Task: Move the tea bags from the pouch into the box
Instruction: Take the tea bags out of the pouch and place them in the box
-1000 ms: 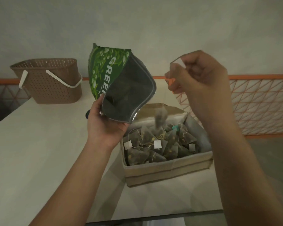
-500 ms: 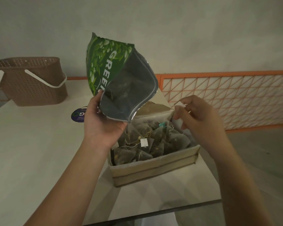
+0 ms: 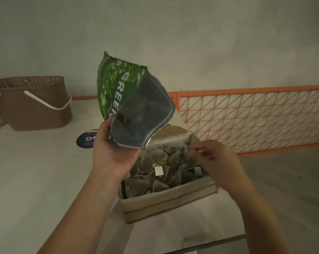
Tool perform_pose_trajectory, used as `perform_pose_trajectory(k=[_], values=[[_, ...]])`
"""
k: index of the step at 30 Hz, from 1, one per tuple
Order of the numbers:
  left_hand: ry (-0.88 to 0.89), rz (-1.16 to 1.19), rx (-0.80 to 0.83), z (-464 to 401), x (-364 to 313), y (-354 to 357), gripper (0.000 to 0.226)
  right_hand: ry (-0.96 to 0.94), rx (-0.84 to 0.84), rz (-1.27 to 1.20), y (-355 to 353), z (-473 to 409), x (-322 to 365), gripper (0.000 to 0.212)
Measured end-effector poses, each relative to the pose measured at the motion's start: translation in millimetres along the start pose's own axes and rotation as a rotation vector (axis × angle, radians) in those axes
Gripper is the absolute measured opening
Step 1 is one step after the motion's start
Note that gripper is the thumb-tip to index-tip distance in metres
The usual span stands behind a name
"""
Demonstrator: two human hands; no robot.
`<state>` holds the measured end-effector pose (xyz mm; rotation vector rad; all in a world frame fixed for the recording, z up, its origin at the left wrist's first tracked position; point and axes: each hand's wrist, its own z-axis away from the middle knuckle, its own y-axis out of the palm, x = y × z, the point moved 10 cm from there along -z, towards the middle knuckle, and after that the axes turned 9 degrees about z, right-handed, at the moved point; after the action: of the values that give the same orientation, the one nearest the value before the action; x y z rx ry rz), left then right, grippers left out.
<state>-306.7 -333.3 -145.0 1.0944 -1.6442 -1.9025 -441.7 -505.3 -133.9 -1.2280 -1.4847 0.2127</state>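
My left hand (image 3: 111, 156) grips the lower edge of the green tea pouch (image 3: 118, 85), held tilted above the back left of the box. The pouch's open mouth faces me and dark tea bags show inside it. The beige cardboard box (image 3: 169, 202) stands on the white table, filled with several pyramid tea bags (image 3: 155, 173) with white and teal tags. My right hand (image 3: 215, 160) is low over the box's right side. Its thumb and fingertips pinch the thin string of a tea bag lying in the box.
A brown perforated basket (image 3: 32, 107) with white handles stands at the back left of the table. A round purple sticker (image 3: 85, 141) lies behind my left hand. An orange lattice railing (image 3: 246, 118) runs along the right. The table's front edge (image 3: 210, 241) is close below the box.
My right hand has come down from high above the box to just over its right side, lowering a tea bag by its string into the pile. The pouch has stayed in place.
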Motion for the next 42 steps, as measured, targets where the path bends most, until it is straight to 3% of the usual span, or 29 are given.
perform_pose_trajectory(k=[4, 6, 9, 12, 15, 18, 22, 26, 29, 32, 38, 42], values=[[-0.018, 0.013, 0.022, 2.1, -2.9, 0.7, 0.083, -0.027, 0.146, 0.184, 21.4, 1.0, 10.9, 0.024], [-0.028, 0.022, 0.024, 2.7, -4.0, 0.0, 0.081, -0.083, 0.028, 0.198, 12.4, -0.3, 30.3, 0.024], [-0.054, 0.054, 0.042, 4.0, -4.4, 1.7, 0.082, -0.205, -0.221, 0.002, -15.6, 4.2, 79.4, 0.021], [-0.034, 0.027, 0.029, 4.5, -8.5, 1.6, 0.069, -0.371, -0.261, -0.136, -25.6, 6.8, 132.3, 0.02], [-0.019, -0.004, 0.009, 4.5, -13.9, 0.4, 0.055, -0.508, -0.172, -0.062, -15.9, -3.0, 178.4, 0.021], [-0.01, -0.017, -0.021, 6.4, -17.8, -2.6, 0.048, -0.493, 0.094, 0.182, 20.9, -34.1, 202.1, 0.032], [-0.015, -0.043, -0.091, 7.9, -17.7, -10.0, 0.063, -0.38, 0.445, 0.533, 77.2, -77.9, 200.0, 0.03], [-0.033, -0.062, -0.099, 9.3, -16.4, -9.6, 0.067, -0.404, 0.53, 0.569, 112.4, -104.2, 201.4, 0.031], [-0.042, -0.067, -0.083, 8.7, -17.7, -8.5, 0.055, -0.368, 0.627, 0.543, 126.1, -105.7, 190.3, 0.034], [-0.06, -0.085, -0.08, 8.2, -17.7, -8.7, 0.045, -0.351, 0.659, 0.523, 131.5, -102.2, 183.2, 0.031], [-0.053, -0.012, -0.082, 7.1, -20.7, -9.3, 0.063, -0.41, 0.576, 0.45, 122.3, -101.2, 184.9, 0.016], [-0.043, 0.003, -0.09, 3.5, -19.9, -10.3, 0.053, -0.447, 0.476, 0.274, 88.8, -74.2, 181.7, 0.006]])
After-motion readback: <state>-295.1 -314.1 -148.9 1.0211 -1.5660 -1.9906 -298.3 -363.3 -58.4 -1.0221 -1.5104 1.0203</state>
